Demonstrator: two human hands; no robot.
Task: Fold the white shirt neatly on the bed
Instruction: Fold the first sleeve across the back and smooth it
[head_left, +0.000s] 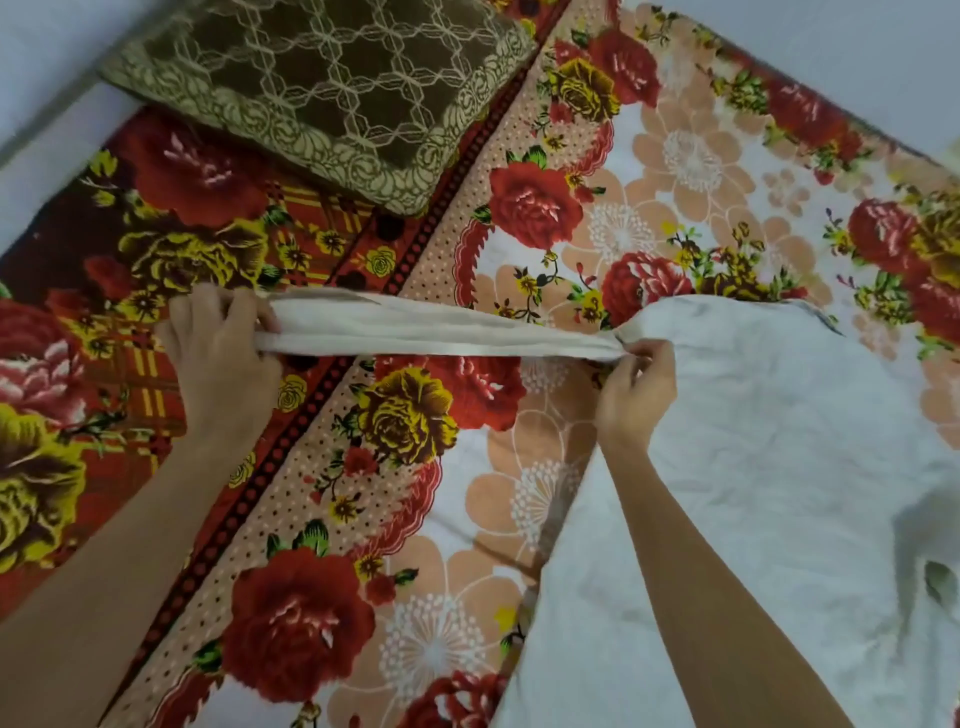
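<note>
**Sleeve held taut over the bed**

The white shirt (779, 467) is spread on the bed (467, 519) toward its right edge. Its sleeve (426, 332) is gripped at the shoulder by the right hand (631, 395) and at the cuff by the left hand (223, 348). A brown pillow (322, 98) lies at the far-left corner.

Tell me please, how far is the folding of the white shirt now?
Early. Done: the white shirt lies spread on the bed. In hand: the left hand and right hand stretch one sleeve straight. Left: folding the sleeves and body; no fold shows.
</note>
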